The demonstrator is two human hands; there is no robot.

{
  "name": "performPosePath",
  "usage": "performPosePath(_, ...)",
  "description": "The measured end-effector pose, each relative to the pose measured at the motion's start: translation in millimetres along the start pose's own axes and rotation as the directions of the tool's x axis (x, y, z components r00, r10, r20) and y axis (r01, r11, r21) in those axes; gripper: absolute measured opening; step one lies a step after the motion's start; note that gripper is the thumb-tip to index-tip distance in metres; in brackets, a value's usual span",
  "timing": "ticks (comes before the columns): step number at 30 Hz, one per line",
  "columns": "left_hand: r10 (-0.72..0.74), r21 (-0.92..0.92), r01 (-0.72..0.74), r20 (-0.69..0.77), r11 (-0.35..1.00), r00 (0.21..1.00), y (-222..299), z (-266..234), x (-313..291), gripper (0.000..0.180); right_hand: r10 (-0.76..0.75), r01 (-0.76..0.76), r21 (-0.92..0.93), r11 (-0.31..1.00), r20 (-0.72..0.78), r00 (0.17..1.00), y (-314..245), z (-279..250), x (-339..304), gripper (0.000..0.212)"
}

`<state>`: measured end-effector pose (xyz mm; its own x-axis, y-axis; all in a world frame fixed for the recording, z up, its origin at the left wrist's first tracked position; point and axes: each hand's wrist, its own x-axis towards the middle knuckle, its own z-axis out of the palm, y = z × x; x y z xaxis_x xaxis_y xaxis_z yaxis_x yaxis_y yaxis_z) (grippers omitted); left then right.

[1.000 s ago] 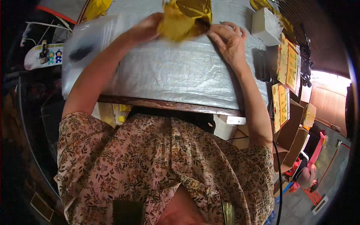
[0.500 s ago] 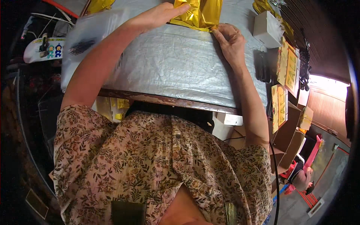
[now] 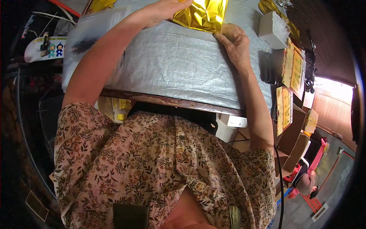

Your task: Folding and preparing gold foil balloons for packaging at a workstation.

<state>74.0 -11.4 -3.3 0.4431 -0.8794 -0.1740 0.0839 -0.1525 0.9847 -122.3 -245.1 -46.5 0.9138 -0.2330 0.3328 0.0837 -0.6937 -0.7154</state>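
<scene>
A shiny, creased piece of gold foil (image 3: 204, 16) lies at the far side of the silver-covered table (image 3: 167, 65), cut off by the top of the picture. At its lower right corner, my right hand (image 3: 237, 44) pinches the edge between thumb and curled fingers. My left hand (image 3: 162, 10) reaches in from the left and grips the foil's left side with the thumb on top. Its other fingers are partly hidden or outside the view.
Clear plastic bags (image 3: 89, 36) lie at the table's left. A white box (image 3: 272, 30), a black object (image 3: 267, 68) and more gold foil (image 3: 268, 7) are on the right. Yellow printed packets (image 3: 284, 107) hang beside open cardboard boxes (image 3: 291, 147). Farther off is another person (image 3: 305, 183).
The gold foil's lower left edge has tilted and its surface has creased differently. My left hand has moved slightly up; my right hand still pinches the corner.
</scene>
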Motion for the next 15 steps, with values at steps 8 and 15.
performPosePath(8,0.002,0.391,0.023,-0.062,0.920,0.998,4,-1,-18,0.062,0.030,-0.030,-0.013,0.999,-0.004,1.000,-8,4,4,0.012)
performPosePath(15,0.297,0.638,-0.127,-0.166,0.759,0.940,-26,2,-40,0.039,0.067,-0.063,0.108,0.992,-0.027,0.997,-18,4,7,0.012)
